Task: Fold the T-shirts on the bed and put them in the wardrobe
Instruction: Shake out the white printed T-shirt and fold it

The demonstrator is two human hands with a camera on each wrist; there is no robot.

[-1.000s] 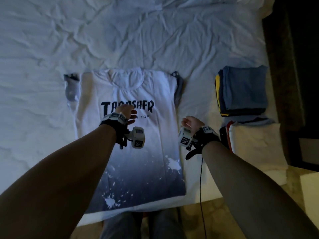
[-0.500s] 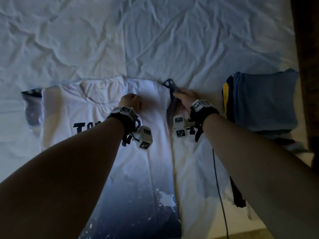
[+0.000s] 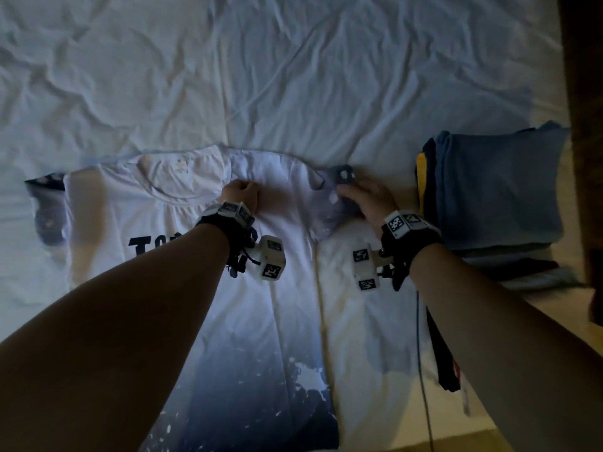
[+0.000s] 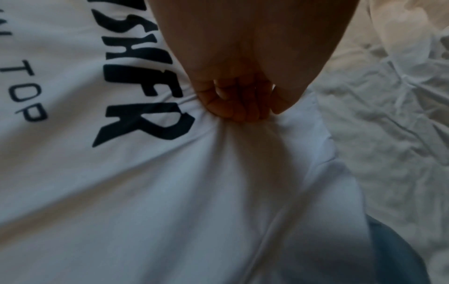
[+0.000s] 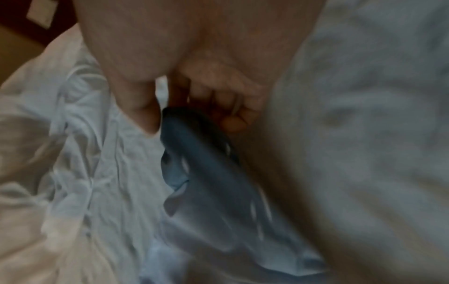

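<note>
T-shirt [image 3: 202,272] lies face up and flat on the bed [image 3: 293,76], collar away from the person, hem at the near edge. Left hand [image 3: 241,195] gathers a pinch of the white chest cloth beside the collar, fingers [image 4: 233,107] curled tight on it, so that creases radiate from the grip; this hold likely anchors a fold line. Right hand [image 3: 368,199] grips the dark blue sleeve [image 3: 342,177] at the shirt's right shoulder, fingers [image 5: 233,115] and thumb clamped on its hem, probably ready to carry it inward. Fabric is thin, soft jersey, white fading to blue, with black lettering. Folded shirts [image 3: 496,190], a squared stack, sit just beside the right hand. Bed sheet is white and heavily wrinkled.
</note>
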